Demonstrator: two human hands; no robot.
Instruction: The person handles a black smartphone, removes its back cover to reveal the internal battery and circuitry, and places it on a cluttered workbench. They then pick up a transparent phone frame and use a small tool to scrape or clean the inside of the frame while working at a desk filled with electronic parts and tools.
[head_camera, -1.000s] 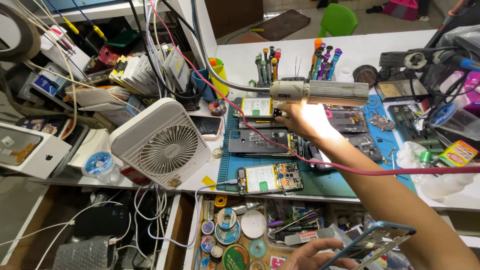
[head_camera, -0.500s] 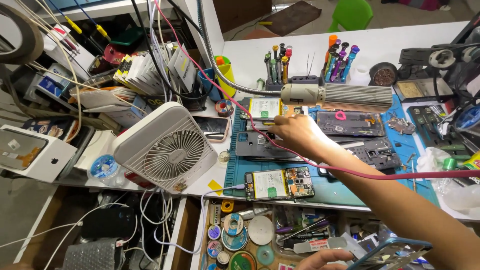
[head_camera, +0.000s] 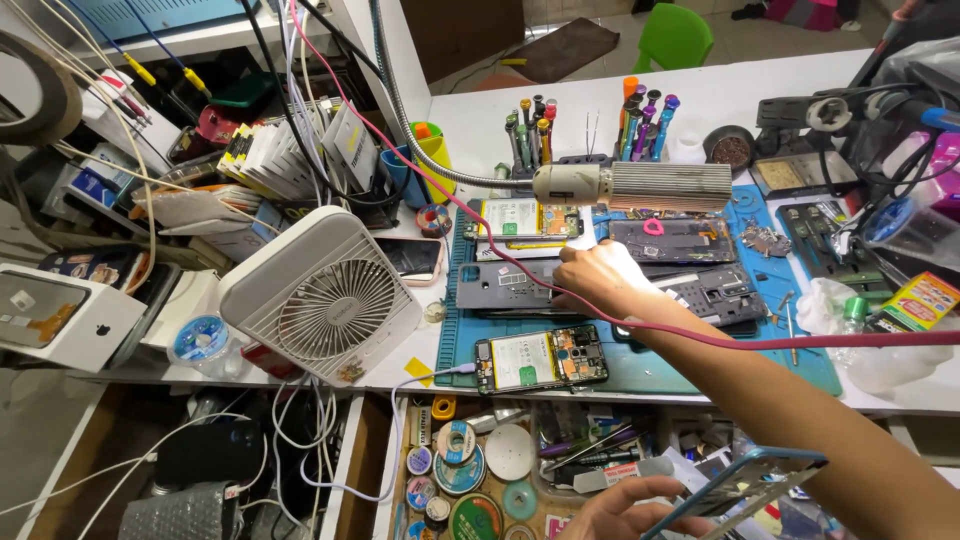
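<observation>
My right hand (head_camera: 598, 276) reaches over the teal work mat (head_camera: 455, 310) under a small lamp (head_camera: 640, 186). Its bent fingers rest on a dark grey phone housing (head_camera: 500, 286); anything beneath them is hidden. A red cable (head_camera: 720, 338) runs across that forearm. An opened phone (head_camera: 540, 359) with its battery and board bare lies nearer the front edge. Low in the view, my left hand (head_camera: 620, 512) holds a blue-edged phone frame (head_camera: 745, 482) over an open drawer.
A white desk fan (head_camera: 325, 300) stands left of the mat. Screwdriver racks (head_camera: 645, 108) stand behind the lamp, more phone parts (head_camera: 670, 240) lie to the right. The drawer (head_camera: 465, 470) holds several tape rolls and tools. Boxes and cables crowd the left side.
My right hand has drawn a little toward me, from just below the lamp down onto the grey phone housing. The left hand with the phone frame stays at the lower edge.
</observation>
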